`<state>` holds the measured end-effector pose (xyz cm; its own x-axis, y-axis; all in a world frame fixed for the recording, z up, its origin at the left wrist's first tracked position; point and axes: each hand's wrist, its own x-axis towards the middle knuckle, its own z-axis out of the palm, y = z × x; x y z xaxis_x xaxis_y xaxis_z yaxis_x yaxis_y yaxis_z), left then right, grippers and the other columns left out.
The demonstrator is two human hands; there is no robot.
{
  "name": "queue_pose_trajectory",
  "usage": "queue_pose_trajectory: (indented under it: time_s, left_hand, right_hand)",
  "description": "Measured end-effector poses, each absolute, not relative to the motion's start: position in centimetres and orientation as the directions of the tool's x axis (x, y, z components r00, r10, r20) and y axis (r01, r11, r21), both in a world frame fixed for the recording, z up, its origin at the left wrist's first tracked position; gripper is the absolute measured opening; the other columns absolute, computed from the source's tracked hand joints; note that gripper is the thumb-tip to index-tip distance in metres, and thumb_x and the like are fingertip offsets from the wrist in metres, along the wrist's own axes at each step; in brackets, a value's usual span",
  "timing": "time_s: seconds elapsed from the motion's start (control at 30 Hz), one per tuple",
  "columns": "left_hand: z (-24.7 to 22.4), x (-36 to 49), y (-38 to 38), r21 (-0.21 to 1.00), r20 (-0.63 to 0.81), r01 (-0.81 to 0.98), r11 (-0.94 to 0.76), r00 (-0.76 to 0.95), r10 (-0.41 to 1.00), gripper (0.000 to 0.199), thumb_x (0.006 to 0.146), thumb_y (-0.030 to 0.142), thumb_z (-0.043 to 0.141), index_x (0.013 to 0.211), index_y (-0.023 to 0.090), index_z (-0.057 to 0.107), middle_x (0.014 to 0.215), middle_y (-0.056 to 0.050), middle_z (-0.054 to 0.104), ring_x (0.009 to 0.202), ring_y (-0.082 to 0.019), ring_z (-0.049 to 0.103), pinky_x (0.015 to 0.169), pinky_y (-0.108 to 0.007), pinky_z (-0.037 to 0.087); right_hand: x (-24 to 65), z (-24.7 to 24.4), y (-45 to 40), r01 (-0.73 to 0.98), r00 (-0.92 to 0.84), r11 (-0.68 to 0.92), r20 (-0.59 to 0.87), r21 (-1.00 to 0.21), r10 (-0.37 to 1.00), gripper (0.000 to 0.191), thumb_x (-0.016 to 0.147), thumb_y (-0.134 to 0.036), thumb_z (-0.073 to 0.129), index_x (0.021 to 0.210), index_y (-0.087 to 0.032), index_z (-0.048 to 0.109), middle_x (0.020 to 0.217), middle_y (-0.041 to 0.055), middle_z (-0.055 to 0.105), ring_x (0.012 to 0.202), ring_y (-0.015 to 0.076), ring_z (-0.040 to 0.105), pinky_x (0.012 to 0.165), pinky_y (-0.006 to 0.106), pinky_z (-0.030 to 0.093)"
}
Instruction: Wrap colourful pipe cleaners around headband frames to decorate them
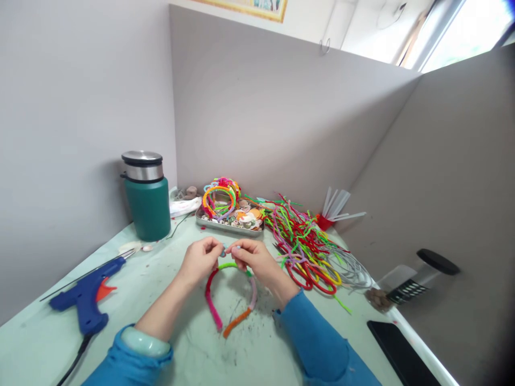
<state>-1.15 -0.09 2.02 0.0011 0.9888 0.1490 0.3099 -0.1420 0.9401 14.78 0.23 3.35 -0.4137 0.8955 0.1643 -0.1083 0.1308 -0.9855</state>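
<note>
Your pale green tabletop point(193, 351) carried everything. A tangled heap of fuzzy, many-coloured craft stems point(298, 230) spread to the far right, a dark green bottle with a steel neck point(147, 209) stood upright at far left, and a blue glue gun with an orange trigger point(90, 300) lay nearer you. Behind your hands sat a shallow metal tray point(225, 229). The fuzzy ring of pink, green, lilac and orange point(208, 292) lay just below and between your hands, its gap towards you. Your left hand point(201, 257) and right hand point(253, 256) nearly met fingertip to fingertip; whether they pinched anything, I could not tell.
</note>
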Motion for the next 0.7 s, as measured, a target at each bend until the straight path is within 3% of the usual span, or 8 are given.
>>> queue_pose_trajectory:
  time_s: [0.13,0.23,0.4,0.5,0.6,0.7]
  left_hand:
    - [2.6,-1.1,-0.3,0.983,0.106,0.14,-0.117,0.082,0.991,0.022,0.073,0.036,0.053,0.065,0.015,0.055,0.042,0.005,0.049,0.04,-0.009,0.044,0.046,-0.02,0.034]
    - [2.7,-0.6,-0.7,0.991,0.088,0.077,-0.106,0.208,0.974,0.021,0.072,0.035,0.055,0.065,0.015,0.055,0.044,0.005,0.05,0.04,-0.008,0.044,0.046,-0.019,0.034]
    - [2.4,-0.2,-0.9,0.999,-0.033,0.039,0.023,0.28,0.96,0.019,0.068,0.031,0.057,0.061,0.014,0.054,0.05,0.002,0.055,0.037,-0.007,0.042,0.041,-0.019,0.03]
    - [2.4,-0.4,-0.7,0.999,-0.032,-0.012,0.036,0.243,0.97,0.018,0.068,0.032,0.057,0.062,0.015,0.053,0.052,0.003,0.054,0.038,-0.007,0.042,0.043,-0.02,0.033]
    - [2.3,-0.6,-0.5,0.993,0.046,0.095,-0.064,0.178,0.983,0.019,0.069,0.034,0.056,0.064,0.016,0.054,0.046,0.005,0.049,0.039,-0.009,0.043,0.044,-0.021,0.034]
    - [2.2,-0.5,-0.4,0.956,0.123,0.25,-0.155,0.14,0.982,0.02,0.072,0.035,0.051,0.065,0.016,0.055,0.045,0.005,0.048,0.042,-0.01,0.045,0.045,-0.021,0.033]
  right_hand:
    - [15.6,2.3,1.5,-0.125,-0.287,-0.027,0.01,-0.992,0.958,0.026,0.067,-0.031,0.064,0.087,-0.015,0.067,0.069,0.0017,0.057,0.047,0.006,0.044,0.041,0.019,0.027]
    - [15.6,2.1,1.8,-0.128,-0.229,-0.096,-0.065,-0.987,0.971,0.025,0.065,-0.031,0.065,0.084,-0.014,0.067,0.067,0.0022,0.058,0.045,0.0061,0.044,0.039,0.019,0.026]
    - [15.3,3.4,0.9,-0.165,-0.217,0.232,0.265,-0.959,0.94,0.015,0.072,-0.028,0.061,0.079,-0.016,0.066,0.059,-0.0016,0.053,0.048,0.0065,0.042,0.045,0.02,0.03]
    - [15.3,3.9,0.6,-0.185,-0.264,0.246,0.29,-0.951,0.92,0.017,0.074,-0.031,0.059,0.083,-0.018,0.064,0.059,-0.0022,0.052,0.05,0.0079,0.044,0.046,0.02,0.031]
    - [15.1,3.5,0.7,-0.17,-0.273,0.156,0.199,-0.973,0.941,0.023,0.07,-0.032,0.062,0.089,-0.019,0.06,0.062,-0.0027,0.053,0.05,0.0082,0.047,0.042,0.019,0.03]
    - [14.5,2.8,1.0,-0.076,-0.274,0.122,0.139,-0.99,0.952,0.02,0.065,-0.032,0.066,0.075,-0.016,0.058,0.055,-0.0045,0.05,0.045,0.007,0.043,0.04,0.019,0.028]
